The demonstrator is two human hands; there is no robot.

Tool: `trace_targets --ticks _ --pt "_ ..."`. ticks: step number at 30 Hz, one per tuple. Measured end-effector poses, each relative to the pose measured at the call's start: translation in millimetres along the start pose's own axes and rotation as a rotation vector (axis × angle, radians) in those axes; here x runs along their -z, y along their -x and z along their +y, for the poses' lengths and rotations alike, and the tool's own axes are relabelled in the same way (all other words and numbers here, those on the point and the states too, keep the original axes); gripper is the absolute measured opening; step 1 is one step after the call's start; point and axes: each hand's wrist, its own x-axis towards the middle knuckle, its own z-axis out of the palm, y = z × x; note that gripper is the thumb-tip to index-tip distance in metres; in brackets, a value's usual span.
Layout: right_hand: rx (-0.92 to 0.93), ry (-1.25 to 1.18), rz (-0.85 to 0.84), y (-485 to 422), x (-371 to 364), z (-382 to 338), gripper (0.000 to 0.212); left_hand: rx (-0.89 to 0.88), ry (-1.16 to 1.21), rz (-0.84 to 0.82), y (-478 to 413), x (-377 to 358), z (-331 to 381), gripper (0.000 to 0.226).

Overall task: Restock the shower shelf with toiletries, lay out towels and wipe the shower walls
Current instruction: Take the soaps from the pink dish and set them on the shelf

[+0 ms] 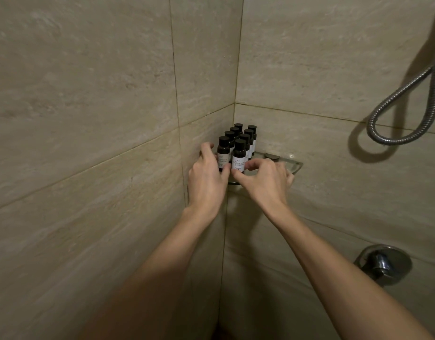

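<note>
Though labels blur (unreadable), hands (206,177) grip bottles (238,155)

We see a coiled metal shower hose (408,94) hanging in a loop at upper right. Below it, a chrome mixer valve (383,263) is mounted on the right side.

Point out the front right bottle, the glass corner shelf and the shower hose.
front right bottle (239,157): head view, on its white label.
glass corner shelf (296,165): head view, on its bare right rim.
shower hose (393,139): head view, on the bottom of its hanging loop.
</note>
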Motion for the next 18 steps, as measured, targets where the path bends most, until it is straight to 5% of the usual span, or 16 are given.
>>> trace_targets --ticks 9,18 --pt "0.057 -0.078 0.035 6.5 -1.1 6.4 0.050 -0.013 0.072 -0.016 6.2 -1.1 -1.8 0.062" --pt "0.175 -0.398 0.284 89.2 -19.2 77.8 0.013 -0.290 0.147 0.132 97.4 -15.5 -66.3 0.036"
